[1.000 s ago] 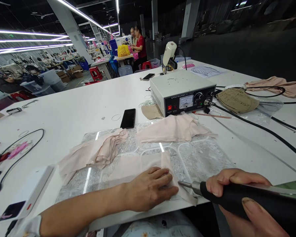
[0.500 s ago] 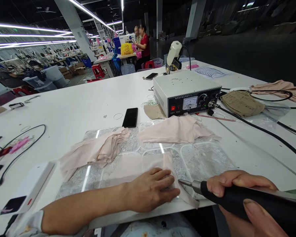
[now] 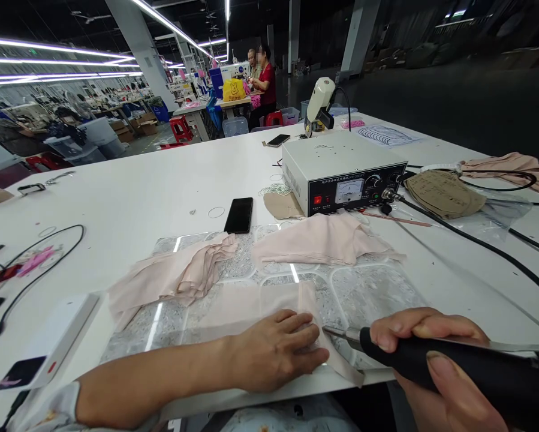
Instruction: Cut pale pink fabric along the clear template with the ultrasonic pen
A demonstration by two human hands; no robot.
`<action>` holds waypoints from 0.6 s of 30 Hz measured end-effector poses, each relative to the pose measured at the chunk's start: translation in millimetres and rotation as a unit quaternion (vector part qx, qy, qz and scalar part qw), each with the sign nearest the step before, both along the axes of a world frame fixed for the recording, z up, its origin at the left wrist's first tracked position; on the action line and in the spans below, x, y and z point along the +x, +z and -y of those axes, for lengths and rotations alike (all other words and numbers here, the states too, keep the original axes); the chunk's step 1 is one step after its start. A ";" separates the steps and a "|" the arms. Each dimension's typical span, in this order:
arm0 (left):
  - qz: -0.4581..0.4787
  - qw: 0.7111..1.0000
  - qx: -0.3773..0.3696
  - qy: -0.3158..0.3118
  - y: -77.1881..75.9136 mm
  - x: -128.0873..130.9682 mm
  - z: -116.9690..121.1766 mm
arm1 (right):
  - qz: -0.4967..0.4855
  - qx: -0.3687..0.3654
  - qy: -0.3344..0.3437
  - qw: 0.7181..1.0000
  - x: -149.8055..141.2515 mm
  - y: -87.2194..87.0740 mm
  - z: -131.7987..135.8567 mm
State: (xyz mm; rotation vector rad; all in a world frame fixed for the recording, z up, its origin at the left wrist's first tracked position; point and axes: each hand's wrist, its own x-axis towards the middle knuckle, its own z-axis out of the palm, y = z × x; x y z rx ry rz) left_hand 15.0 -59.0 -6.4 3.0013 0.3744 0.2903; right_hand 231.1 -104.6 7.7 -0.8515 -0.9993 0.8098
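My left hand (image 3: 280, 351) lies palm down, fingers apart, pressing a thin pale pink fabric piece (image 3: 246, 303) against a grey marbled board (image 3: 363, 282). A narrow strip of the fabric runs out past my fingertips towards the table's front edge. My right hand (image 3: 435, 354) is wrapped round a black handheld ultrasonic tool (image 3: 413, 360). Its slim metal tip points left and sits at the strip's edge, close to my left fingers; whether it touches the cloth I cannot tell. A stack of pink pieces (image 3: 179, 270) lies at the board's left, and another pink piece (image 3: 314, 240) at its back.
Behind the board stands a control box (image 3: 345, 174) with a dial and a thick black cable (image 3: 476, 237). A phone (image 3: 238, 215) lies beside the board. At left are a white power bank (image 3: 48, 342) and a thin cord (image 3: 78, 240). Brown card patterns (image 3: 444, 191) lie at right.
The tool's tip and my right hand have shifted very slightly left along the strip. My left hand stays on the fabric. The whole view has moved slightly.
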 end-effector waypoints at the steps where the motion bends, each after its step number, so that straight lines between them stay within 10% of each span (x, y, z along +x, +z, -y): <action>1: -0.002 1.000 0.005 0.000 0.4 0.1 0.0 | -0.001 0.000 0.003 1.000 1.0 -1.0 -0.4; 18: 0.007 1.000 0.010 0.003 2.0 1.0 0.4 | -0.080 0.008 0.024 0.997 -0.9 -11.5 -9.7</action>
